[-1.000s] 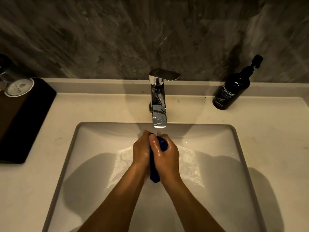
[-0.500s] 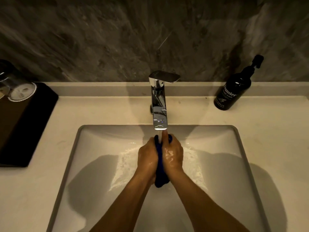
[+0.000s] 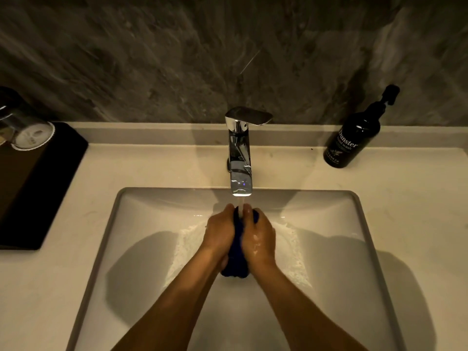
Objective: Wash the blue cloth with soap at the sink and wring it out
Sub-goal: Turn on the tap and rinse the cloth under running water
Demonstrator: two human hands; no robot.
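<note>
The blue cloth (image 3: 236,259) is bunched into a dark roll, pressed between my palms over the white sink (image 3: 336,249). My left hand (image 3: 219,231) grips its left side and my right hand (image 3: 258,236), wet and shiny, grips its right side. Both hands are closed on it, and only the cloth's top tip and lower end show. Water runs from the chrome tap (image 3: 240,158) straight onto the cloth's top. A black hand-wash pump bottle (image 3: 353,138) stands on the counter at the back right, apart from my hands.
Foamy water spreads across the basin floor around my hands. A black tray (image 3: 38,188) lies on the counter at the left with an upturned glass (image 3: 30,133) on it. The dark stone wall rises behind the tap.
My hands with the cloth shifted slightly forward under the spout, and the water now strikes the cloth's top. The cloth's lower end hangs lower beneath my wrists.
</note>
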